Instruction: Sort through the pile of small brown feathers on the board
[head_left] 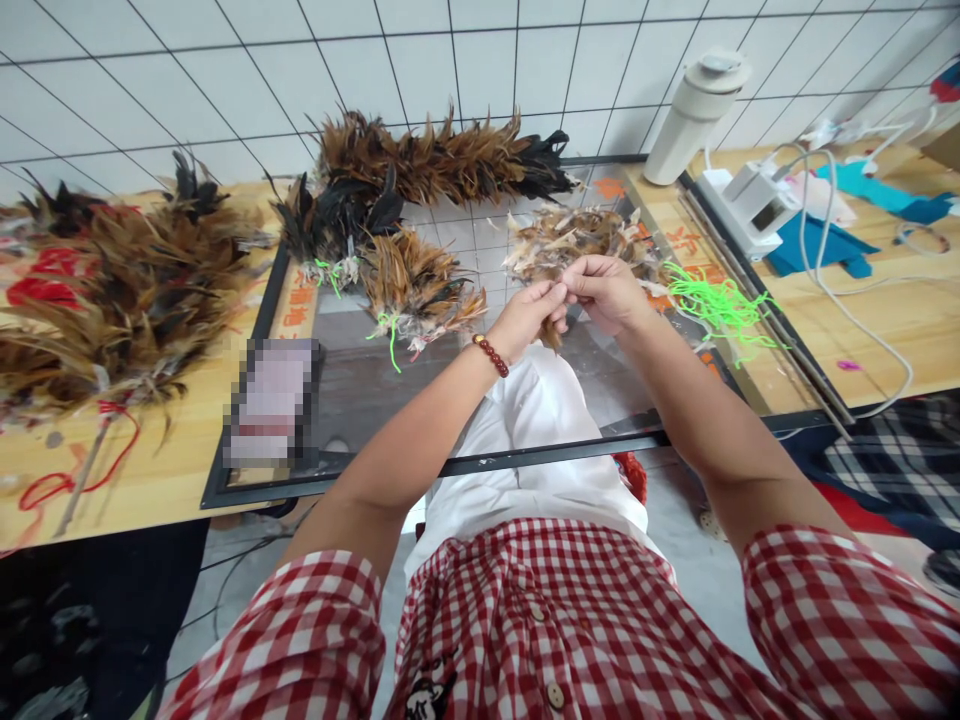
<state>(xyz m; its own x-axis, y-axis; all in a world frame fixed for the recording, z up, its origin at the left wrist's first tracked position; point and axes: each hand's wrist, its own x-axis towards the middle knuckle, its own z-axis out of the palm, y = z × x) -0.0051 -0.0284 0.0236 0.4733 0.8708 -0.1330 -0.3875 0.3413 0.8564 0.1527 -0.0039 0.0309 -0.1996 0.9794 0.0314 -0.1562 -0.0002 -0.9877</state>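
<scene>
My left hand [529, 318] and my right hand [606, 292] meet fingertip to fingertip above the framed glass panel [352, 390]. Brown feathers [553, 334] stick out below my left fingers, which are closed around them. My right thumb and forefinger are pinched at the same spot; what lies between them is too small to make out. Just beyond my hands lies a heap of loose brown and pale feathers [577, 235]. A tied bunch of brown feathers [420, 280] with a green string rests to the left. Bright green strings [716, 300] are piled to the right.
Along the tiled wall lies a long feather bundle [442, 160], with a dark bunch [337, 225] in front. Feather dusters [127, 290] cover the left side. A phone [274, 400] rests on the frame. At the right stand a white bottle [694, 115] and a power strip [739, 215] with cables.
</scene>
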